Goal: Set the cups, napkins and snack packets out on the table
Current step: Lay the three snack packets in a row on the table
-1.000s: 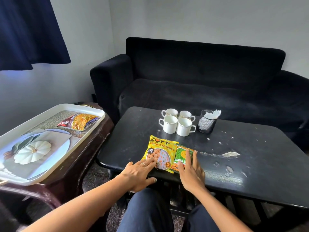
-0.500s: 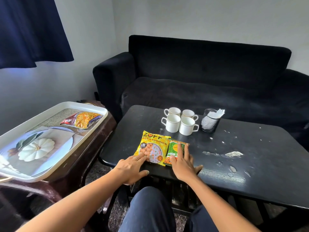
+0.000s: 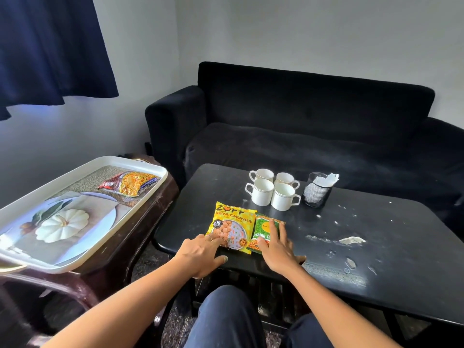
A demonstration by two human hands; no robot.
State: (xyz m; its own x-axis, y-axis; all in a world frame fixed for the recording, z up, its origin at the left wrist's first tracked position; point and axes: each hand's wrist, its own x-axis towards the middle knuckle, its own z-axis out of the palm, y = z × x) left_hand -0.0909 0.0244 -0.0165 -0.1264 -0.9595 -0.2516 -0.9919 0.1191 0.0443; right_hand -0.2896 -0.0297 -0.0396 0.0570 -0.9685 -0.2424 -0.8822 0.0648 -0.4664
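Note:
Two snack packets lie side by side near the front left edge of the black table [image 3: 376, 247]: a yellow one [image 3: 232, 228] and a green one [image 3: 263, 232]. My left hand [image 3: 200, 254] rests with flat fingers on the yellow packet's lower edge. My right hand [image 3: 278, 249] lies flat on the green packet, fingers straight. Several white cups [image 3: 272, 189] stand grouped at the back of the table, next to a dark glass holding white napkins [image 3: 317, 192]. A third, red and yellow packet [image 3: 130, 183] lies on the white tray [image 3: 22, 262] at left.
The tray sits on a dark wooden side table [image 3: 120, 249] left of the black table. A black sofa [image 3: 313, 136] stands behind. White flaked patches mark the table top at right. My knees are under the table's front edge.
Both hands have stayed on the two packets, which shifted slightly on the table. The view has drifted a little.

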